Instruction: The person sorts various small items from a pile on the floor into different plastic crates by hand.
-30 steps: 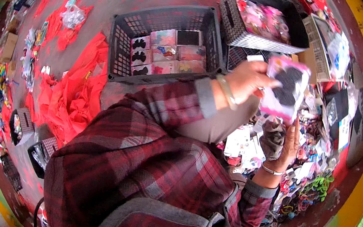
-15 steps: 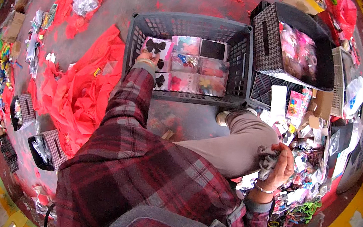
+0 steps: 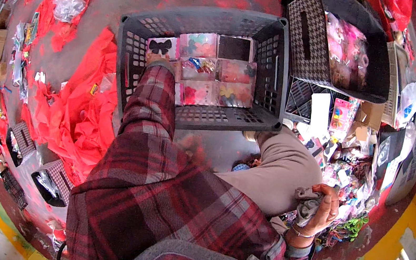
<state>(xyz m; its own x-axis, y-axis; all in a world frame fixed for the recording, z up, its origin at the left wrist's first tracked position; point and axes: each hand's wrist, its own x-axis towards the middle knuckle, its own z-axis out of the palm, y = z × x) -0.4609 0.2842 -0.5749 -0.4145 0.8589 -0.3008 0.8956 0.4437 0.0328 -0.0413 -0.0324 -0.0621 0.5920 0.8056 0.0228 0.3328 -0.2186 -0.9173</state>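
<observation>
A packet with a black bow lies at the far left corner inside a black plastic crate, the left hand at its near edge; a plaid sleeve hides much of that hand, and whether its fingers grip the packet or merely touch it cannot be told. To the right of the bow sit rows of clear packets, among them a floral packet in teal and pink and a dark packet. Near a trousered knee, the right hand has its fingers curled around a crumpled gray bundle. A houndstooth bin of pink packaged goods stands beside the crate, above a heap of small goods; crumpled red sheeting covers floor at left.
</observation>
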